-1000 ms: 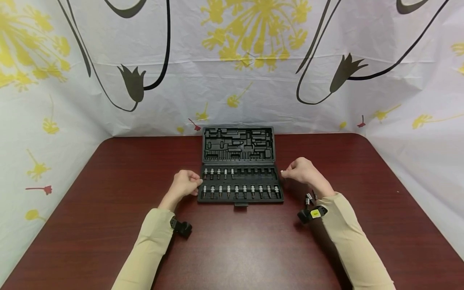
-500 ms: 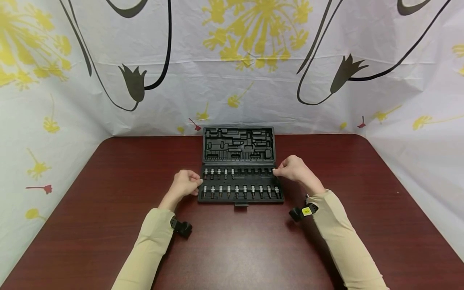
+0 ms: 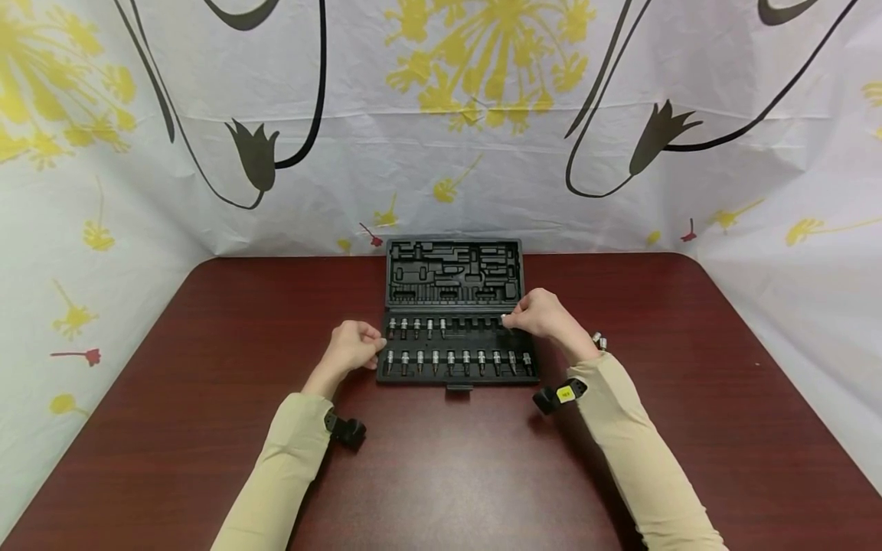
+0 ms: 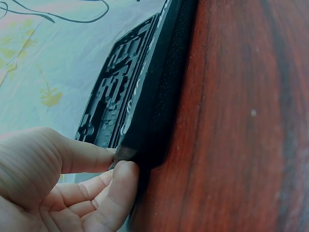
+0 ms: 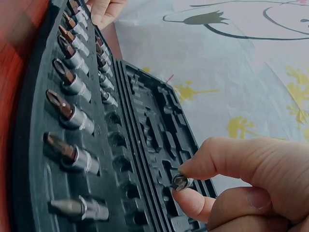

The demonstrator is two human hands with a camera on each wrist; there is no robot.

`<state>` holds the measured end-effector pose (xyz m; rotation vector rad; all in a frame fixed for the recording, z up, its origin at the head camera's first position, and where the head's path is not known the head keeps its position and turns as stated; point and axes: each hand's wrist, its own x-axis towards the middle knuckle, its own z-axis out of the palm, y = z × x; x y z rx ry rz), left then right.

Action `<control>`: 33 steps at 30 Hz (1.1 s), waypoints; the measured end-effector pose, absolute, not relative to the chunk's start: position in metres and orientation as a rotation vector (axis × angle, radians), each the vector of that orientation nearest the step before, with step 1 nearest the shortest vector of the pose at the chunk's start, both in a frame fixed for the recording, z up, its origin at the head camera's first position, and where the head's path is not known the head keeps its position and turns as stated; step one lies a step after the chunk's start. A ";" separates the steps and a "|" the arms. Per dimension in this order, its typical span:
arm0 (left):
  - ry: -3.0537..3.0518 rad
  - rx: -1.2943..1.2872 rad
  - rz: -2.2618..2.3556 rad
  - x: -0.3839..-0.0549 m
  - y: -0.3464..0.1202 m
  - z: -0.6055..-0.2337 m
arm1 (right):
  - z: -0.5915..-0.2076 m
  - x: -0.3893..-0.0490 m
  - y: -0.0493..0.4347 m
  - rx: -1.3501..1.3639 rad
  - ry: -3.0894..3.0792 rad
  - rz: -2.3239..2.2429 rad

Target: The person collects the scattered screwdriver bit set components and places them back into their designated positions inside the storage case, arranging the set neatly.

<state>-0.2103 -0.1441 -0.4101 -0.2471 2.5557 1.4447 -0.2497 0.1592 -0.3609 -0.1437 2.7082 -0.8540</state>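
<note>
A black tool case lies unfolded on the table, its moulded lid raised at the back. Bit sockets fill the front row. In the back row, several more sit at the left, with bare slots to their right. My left hand pinches the case's left edge between thumb and fingers. Over the right end of the back row is my right hand, which pinches a small metal bit socket between thumb and forefinger. The right wrist view shows its end toward the camera.
Small metal pieces lie on the table by my right wrist, partly hidden by it. The dark red table reaches back to a white patterned cloth. A latch juts from the case's front edge.
My right hand has moved left with the bit socket, from beside the case's right edge to over the back row. The left hand stays on the case edge.
</note>
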 end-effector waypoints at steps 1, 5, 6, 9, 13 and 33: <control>2.557 -0.247 1.446 -0.210 -0.144 -0.410 | -0.360 -0.250 0.158 -0.142 2.706 -0.855; 2.559 -0.248 1.449 -0.211 -0.143 -0.410 | -0.360 -0.250 0.153 -0.156 2.701 -0.869; 2.561 -0.248 1.447 -0.211 -0.143 -0.410 | -0.360 -0.250 0.152 -0.159 2.695 -0.877; 2.565 -0.248 1.444 -0.211 -0.143 -0.410 | -0.361 -0.251 0.149 -0.151 2.680 -0.888; 2.567 -0.253 1.445 -0.211 -0.143 -0.410 | -0.361 -0.253 0.144 -0.161 2.692 -0.870; 2.561 -0.258 1.444 -0.210 -0.143 -0.409 | -0.366 -0.262 0.114 -0.130 2.647 -0.900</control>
